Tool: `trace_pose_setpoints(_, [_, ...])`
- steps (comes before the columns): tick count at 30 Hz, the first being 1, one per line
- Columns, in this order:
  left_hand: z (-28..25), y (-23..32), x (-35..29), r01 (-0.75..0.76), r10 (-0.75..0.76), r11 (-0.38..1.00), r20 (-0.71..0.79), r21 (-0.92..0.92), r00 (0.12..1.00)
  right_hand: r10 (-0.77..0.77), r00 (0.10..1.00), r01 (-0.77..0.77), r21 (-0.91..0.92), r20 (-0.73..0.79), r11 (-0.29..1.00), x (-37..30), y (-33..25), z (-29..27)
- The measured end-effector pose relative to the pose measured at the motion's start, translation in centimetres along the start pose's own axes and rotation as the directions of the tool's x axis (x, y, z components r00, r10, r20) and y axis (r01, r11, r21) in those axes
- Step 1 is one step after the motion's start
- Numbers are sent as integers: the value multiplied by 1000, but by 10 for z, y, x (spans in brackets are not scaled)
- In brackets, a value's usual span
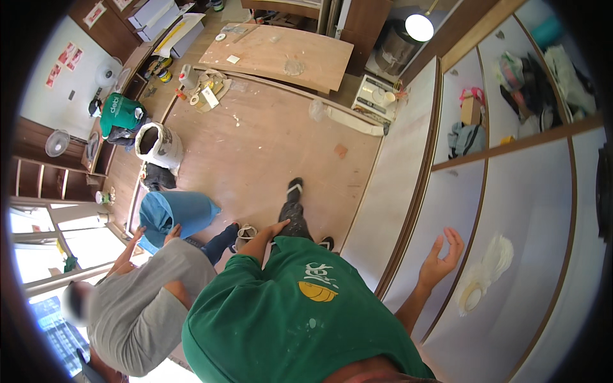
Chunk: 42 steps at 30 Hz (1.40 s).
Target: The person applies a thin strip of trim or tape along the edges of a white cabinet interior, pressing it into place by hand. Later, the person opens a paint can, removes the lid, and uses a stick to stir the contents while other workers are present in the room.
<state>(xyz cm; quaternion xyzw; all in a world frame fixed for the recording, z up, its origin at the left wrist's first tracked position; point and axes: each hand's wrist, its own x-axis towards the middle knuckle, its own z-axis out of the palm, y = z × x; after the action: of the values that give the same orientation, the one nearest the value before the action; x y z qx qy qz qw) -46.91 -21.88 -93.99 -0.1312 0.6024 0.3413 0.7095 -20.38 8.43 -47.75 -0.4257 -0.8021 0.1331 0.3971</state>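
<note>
My left hand [278, 228] rests on the thigh of my dark, paint-flecked trousers [295, 220], fingers laid out and holding nothing. Off to the right, my right hand [439, 258] is raised with its fingers apart and nothing in them. Close beside it, in a white cabinet compartment [440, 210], lies a roll of masking tape [471, 299] with crumpled clear plastic film [498, 258] attached. I cannot tell whether the right hand touches the cabinet.
At left, a person in grey [147, 300] bends, both hands on a blue bag [191, 214]. Another person in green [121, 112] works farther back near a white sack [163, 147]. A wooden panel [274, 54] lies ahead; clothes and bags [469, 137] fill upper shelves.
</note>
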Motion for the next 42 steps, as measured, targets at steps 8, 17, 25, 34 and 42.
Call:
trace_pose_setpoints(8, [-93, 50, 35, -281, 296, 955, -358, 96, 885, 50, 808, -36, -36, 587, 999, 8, 48, 168])
trace_pose_setpoints(17, [-247, 157, -42, -472, 241, 863, -676, -178, 696, 315, 171, -470, -203, 934, 859, -45, 103, 391])
trace_pose_setpoints(25, [-285, 110, -74, -544, -134, 701, -834, -462, 535, 355, -128, -308, -378, 926, 873, 8, 105, 535])
trace_pose_setpoints(34, [-162, 7, -47, -410, -709, 288, -480, -866, 517, 362, -425, 255, -274, 829, 927, 133, 62, 774])
trace_pose_setpoints(42, [-129, 230, -19, -645, -597, -267, -403, -716, 694, -393, 36, 380, 351, 919, 855, 395, -234, 1174])
